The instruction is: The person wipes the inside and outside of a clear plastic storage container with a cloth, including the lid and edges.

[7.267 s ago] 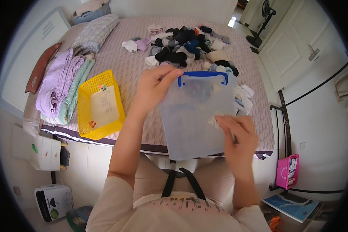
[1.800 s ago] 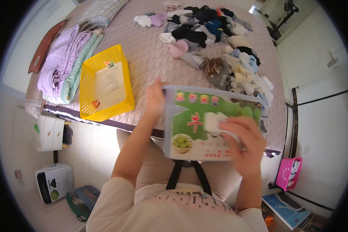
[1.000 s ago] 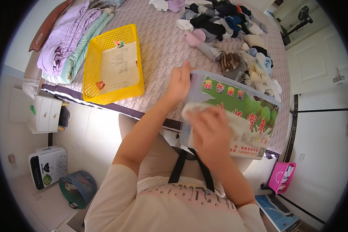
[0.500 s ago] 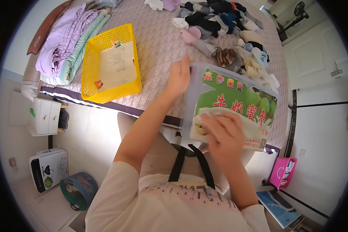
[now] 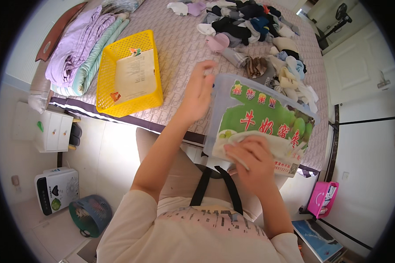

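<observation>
A clear plastic storage box (image 5: 219,105) with a large green fruit label (image 5: 263,109) on its side stands tilted at the bed's edge in front of me. My right hand (image 5: 252,158) presses a whitish cloth (image 5: 232,139) against the lower part of the label. The fingers are bent over the cloth. My left hand (image 5: 199,90) is raised beside the box's upper left corner, fingers stretched out and loose. Whether a fingertip still touches the rim is hard to tell. Left of it on the bed lies a yellow plastic basket (image 5: 156,98) with a printed sheet lining its bottom.
A pile of socks (image 5: 230,28) spreads over the far bed, with lighter ones behind the box. Folded lilac bedding (image 5: 81,48) lies far left. On the floor are a white cabinet (image 5: 52,131), a blue bin (image 5: 90,215) and a pink basket (image 5: 322,199). A door (image 5: 360,65) stands right.
My left hand has loosened from the box's corner, its fingers now stretched out. The right hand and cloth have slid slightly down and left on the label.
</observation>
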`<state>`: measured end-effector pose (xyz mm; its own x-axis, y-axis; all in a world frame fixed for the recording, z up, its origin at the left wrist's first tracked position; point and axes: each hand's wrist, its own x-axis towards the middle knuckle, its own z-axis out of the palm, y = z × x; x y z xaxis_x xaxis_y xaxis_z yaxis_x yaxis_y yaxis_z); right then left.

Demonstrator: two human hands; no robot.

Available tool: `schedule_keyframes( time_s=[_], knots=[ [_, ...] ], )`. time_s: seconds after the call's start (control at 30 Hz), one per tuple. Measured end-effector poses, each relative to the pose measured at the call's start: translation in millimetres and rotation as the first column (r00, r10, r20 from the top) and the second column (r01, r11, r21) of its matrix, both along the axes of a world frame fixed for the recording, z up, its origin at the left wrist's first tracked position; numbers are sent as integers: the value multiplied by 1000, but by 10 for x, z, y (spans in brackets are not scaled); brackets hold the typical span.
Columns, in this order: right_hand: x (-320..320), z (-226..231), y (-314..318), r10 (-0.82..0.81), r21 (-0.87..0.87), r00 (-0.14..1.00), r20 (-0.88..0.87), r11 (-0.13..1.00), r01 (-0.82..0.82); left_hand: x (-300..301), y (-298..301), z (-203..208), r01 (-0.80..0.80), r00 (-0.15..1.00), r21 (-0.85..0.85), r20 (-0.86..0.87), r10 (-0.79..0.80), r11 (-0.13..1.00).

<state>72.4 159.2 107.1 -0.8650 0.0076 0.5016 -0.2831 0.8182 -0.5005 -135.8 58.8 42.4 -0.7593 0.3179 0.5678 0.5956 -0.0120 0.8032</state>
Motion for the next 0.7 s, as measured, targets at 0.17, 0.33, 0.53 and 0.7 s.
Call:
schedule_keyframes(
  time_s=[0.17,0.33,0.53,0.7],
  knots=[
    [-167,43,-72,-161,11,987,-15,987,161,648,-525,102,387,917,-91,-73,-393,918],
    [215,120,-17,128,38,971,203,990,-138,788,-524,229,355,926,-309,-15,-378,882],
    [42,107,115,-74,104,992,97,992,64,782,-418,386,361,928,-326,37,-370,874],
    [161,170,192,34,32,975,219,999,-42,742,-466,303,356,927,-342,8,-376,870]
  ],
)
